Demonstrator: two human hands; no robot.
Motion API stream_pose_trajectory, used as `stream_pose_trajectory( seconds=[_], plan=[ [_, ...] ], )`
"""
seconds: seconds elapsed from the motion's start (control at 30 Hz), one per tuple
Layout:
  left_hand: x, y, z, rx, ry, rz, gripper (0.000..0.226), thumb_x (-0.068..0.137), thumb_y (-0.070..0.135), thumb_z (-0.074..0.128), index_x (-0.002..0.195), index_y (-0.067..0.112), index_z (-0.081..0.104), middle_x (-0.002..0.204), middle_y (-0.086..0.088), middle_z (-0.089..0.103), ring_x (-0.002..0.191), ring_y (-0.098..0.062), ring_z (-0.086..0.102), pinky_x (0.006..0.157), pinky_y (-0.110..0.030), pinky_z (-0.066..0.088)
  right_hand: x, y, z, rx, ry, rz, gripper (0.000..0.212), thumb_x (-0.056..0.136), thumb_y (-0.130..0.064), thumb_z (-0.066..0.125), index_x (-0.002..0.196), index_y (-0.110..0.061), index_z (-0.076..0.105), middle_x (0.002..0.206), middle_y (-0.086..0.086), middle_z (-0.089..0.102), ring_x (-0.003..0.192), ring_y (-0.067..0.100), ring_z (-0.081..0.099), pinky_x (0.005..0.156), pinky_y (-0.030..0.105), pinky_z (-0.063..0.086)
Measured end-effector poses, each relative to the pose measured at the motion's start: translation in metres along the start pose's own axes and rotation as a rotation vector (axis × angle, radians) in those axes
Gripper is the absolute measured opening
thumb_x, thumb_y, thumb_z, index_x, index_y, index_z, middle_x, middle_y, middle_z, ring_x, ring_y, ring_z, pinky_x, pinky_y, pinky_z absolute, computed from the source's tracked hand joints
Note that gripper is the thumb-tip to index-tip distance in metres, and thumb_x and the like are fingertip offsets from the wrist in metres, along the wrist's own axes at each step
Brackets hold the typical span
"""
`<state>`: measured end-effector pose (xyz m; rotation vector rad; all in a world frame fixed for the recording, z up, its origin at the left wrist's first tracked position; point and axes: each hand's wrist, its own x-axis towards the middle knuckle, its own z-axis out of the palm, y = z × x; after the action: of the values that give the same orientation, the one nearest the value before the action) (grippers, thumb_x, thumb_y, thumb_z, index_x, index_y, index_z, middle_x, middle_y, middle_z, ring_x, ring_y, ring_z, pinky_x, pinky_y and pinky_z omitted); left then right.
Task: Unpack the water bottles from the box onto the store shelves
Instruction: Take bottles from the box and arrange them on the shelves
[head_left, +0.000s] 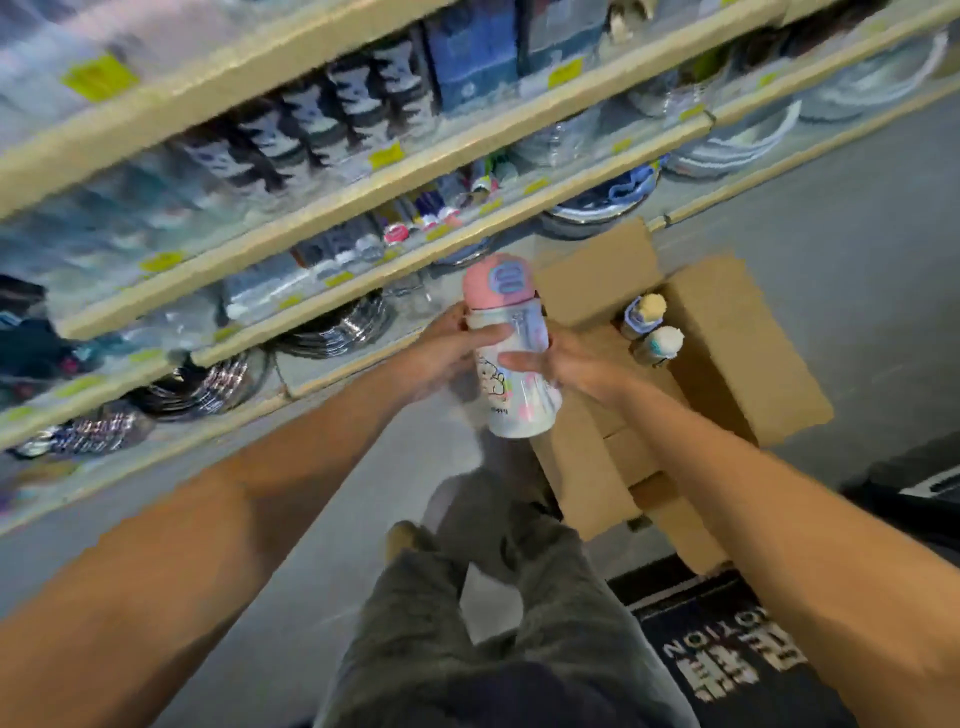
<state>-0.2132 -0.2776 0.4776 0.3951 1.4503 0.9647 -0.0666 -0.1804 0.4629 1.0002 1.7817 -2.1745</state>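
A white water bottle (514, 358) with a pink lid and cartoon print is held upright in mid-air in front of the shelves. My left hand (452, 348) grips it from the left and my right hand (561, 361) from the right. Just to the right stands an open cardboard box (727, 343) on the floor. Two more bottles (649, 327) with cream lids stand inside it.
Wooden store shelves (332, 208) run diagonally across the left and top, stocked with packaged goods, steel plates and bowls. My legs and shoe (467, 571) are below on the grey floor. A dark printed mat (727, 660) lies at the lower right.
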Motion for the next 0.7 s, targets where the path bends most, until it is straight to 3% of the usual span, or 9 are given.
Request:
stream_pose_trajectory(
  seconds=[0.1, 0.2, 0.3, 0.4, 0.47, 0.53, 0.6, 0.7],
  plan=[
    [-0.054, -0.004, -0.05, -0.084, 0.188, 0.051, 0.058, 0.077, 0.023, 0.069, 0.13, 0.01, 0.05, 0.12, -0.01, 0.064, 0.104, -0.022, 0.064, 0.084, -0.032, 0.053, 0.021, -0.042, 0.057, -0.137, -0.128, -0.041, 0.038, 0.088, -0.012, 0.066, 0.125, -0.011, 0.055, 0.117, 0.004, 0.066, 0.098, 0.009, 0.066, 0.08, 0.017, 0.053],
    [-0.116, -0.014, -0.11, -0.121, 0.352, 0.12, 0.057, 0.074, 0.031, 0.068, 0.126, 0.012, 0.054, 0.119, -0.009, 0.066, 0.1, -0.021, 0.064, 0.086, -0.033, 0.052, 0.043, -0.081, 0.138, -0.222, -0.249, -0.115, 0.042, 0.088, -0.016, 0.067, 0.128, -0.013, 0.054, 0.12, 0.008, 0.066, 0.107, 0.015, 0.065, 0.092, 0.03, 0.053],
    [-0.185, -0.031, -0.18, -0.12, 0.493, 0.185, 0.047, 0.082, 0.03, 0.069, 0.123, 0.015, 0.054, 0.116, -0.006, 0.067, 0.099, -0.02, 0.065, 0.083, -0.03, 0.053, 0.054, -0.113, 0.236, -0.299, -0.307, -0.178, 0.037, 0.09, -0.014, 0.063, 0.126, -0.012, 0.054, 0.114, 0.006, 0.067, 0.09, 0.002, 0.067, 0.074, 0.016, 0.053],
    [-0.26, -0.048, -0.249, -0.095, 0.631, 0.246, 0.054, 0.078, 0.037, 0.07, 0.126, 0.017, 0.054, 0.117, -0.004, 0.067, 0.106, -0.021, 0.064, 0.091, -0.036, 0.052, 0.058, -0.141, 0.335, -0.381, -0.353, -0.237, 0.03, 0.091, -0.012, 0.061, 0.121, -0.009, 0.057, 0.106, 0.008, 0.068, 0.076, -0.003, 0.067, 0.061, 0.01, 0.05],
    [-0.31, -0.06, -0.293, -0.099, 0.695, 0.298, 0.048, 0.082, 0.032, 0.07, 0.125, 0.017, 0.053, 0.118, -0.004, 0.066, 0.106, -0.019, 0.063, 0.093, -0.035, 0.051, 0.064, -0.16, 0.401, -0.393, -0.409, -0.296, 0.034, 0.09, -0.013, 0.064, 0.122, -0.006, 0.057, 0.107, 0.009, 0.069, 0.08, 0.002, 0.068, 0.064, 0.014, 0.051],
    [-0.367, -0.077, -0.343, -0.126, 0.789, 0.349, 0.04, 0.086, 0.028, 0.067, 0.122, 0.018, 0.054, 0.115, -0.004, 0.066, 0.104, -0.02, 0.064, 0.092, -0.036, 0.052, 0.067, -0.176, 0.478, -0.384, -0.497, -0.357, 0.042, 0.088, -0.018, 0.066, 0.127, -0.009, 0.054, 0.115, 0.008, 0.067, 0.094, 0.01, 0.067, 0.076, 0.019, 0.053],
    [-0.386, -0.076, -0.358, -0.118, 0.785, 0.378, 0.034, 0.087, 0.026, 0.066, 0.119, 0.017, 0.057, 0.11, -0.004, 0.068, 0.1, -0.02, 0.066, 0.089, -0.034, 0.054, 0.073, -0.188, 0.503, -0.378, -0.546, -0.38, 0.049, 0.091, -0.022, 0.063, 0.135, -0.01, 0.046, 0.124, 0.004, 0.063, 0.106, 0.012, 0.063, 0.084, 0.019, 0.051],
    [-0.451, -0.091, -0.409, -0.16, 0.874, 0.44, 0.02, 0.089, 0.023, 0.063, 0.109, 0.022, 0.059, 0.094, 0.008, 0.069, 0.084, -0.008, 0.068, 0.066, -0.015, 0.054, 0.086, -0.21, 0.588, -0.394, -0.669, -0.356, 0.055, 0.09, -0.018, 0.063, 0.139, -0.01, 0.04, 0.13, 0.014, 0.059, 0.113, 0.022, 0.062, 0.094, 0.034, 0.053]
  ],
)
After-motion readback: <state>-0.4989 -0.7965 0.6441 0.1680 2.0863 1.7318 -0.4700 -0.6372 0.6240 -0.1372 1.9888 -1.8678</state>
